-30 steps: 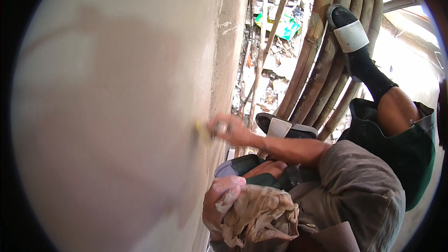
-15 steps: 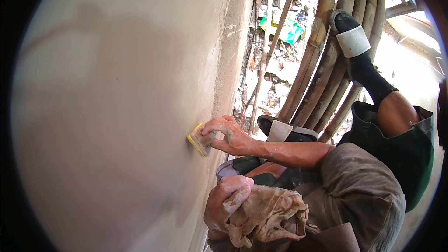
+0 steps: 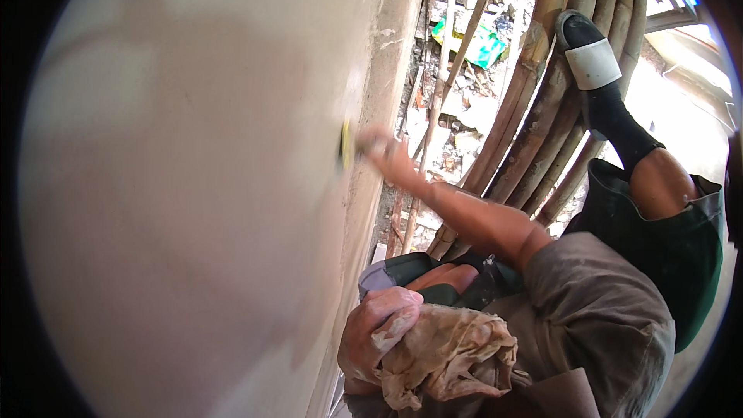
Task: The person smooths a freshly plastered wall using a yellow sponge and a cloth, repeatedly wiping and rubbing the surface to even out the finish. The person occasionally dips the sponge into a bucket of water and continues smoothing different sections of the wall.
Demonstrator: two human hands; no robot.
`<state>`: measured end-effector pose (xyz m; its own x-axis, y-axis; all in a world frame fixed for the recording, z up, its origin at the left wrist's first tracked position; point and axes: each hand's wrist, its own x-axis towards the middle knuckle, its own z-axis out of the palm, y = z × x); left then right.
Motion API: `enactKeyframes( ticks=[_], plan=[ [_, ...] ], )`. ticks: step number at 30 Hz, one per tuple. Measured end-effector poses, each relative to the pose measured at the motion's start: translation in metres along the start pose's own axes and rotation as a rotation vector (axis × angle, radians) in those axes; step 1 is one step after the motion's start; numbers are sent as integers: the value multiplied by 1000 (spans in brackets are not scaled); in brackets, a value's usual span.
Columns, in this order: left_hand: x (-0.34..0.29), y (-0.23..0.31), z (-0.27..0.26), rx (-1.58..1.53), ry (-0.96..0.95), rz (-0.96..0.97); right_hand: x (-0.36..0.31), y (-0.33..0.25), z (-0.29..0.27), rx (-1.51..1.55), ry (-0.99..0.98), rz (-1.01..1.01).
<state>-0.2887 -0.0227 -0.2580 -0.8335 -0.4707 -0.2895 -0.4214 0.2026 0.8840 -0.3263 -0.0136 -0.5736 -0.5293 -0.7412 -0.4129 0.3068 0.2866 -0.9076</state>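
My right hand [image 3: 385,153], smeared by motion, is closed round a small yellow-edged block that looks like a sponge or sanding pad [image 3: 346,145]. Edge-on, the block lies against or very close to the pale, smooth wall [image 3: 193,209], near its right-hand border. Lower down, my left hand [image 3: 381,323], dusted with whitish powder, grips the top of a crumpled, dirty tan bag [image 3: 453,344]. What the bag holds, if anything, is hidden in its folds.
Bamboo poles [image 3: 542,77] run along the right, with my foot in a black sock and white-strapped sandal [image 3: 592,66] on them. Beneath lies rubble with a green wrapper [image 3: 481,42]. A narrow rough ledge [image 3: 391,54] borders the wall.
My right hand has moved the yellow-edged block up and slightly right along the wall, and its arm now reaches farther out. The left hand keeps its grip on the bag.
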Motion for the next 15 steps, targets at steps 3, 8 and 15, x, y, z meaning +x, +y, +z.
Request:
enactKeyframes(
  ticks=[3,8,15],
  plan=[
    [0,-19,11,-28,52,37,-81,-10,9,65,-313,-11],
    [-14,-24,14,-8,77,89,30,0,-48,-45,-6,318],
    [-7,2,8,6,50,-9,64,8,-46,74,-5,75]
  ],
)
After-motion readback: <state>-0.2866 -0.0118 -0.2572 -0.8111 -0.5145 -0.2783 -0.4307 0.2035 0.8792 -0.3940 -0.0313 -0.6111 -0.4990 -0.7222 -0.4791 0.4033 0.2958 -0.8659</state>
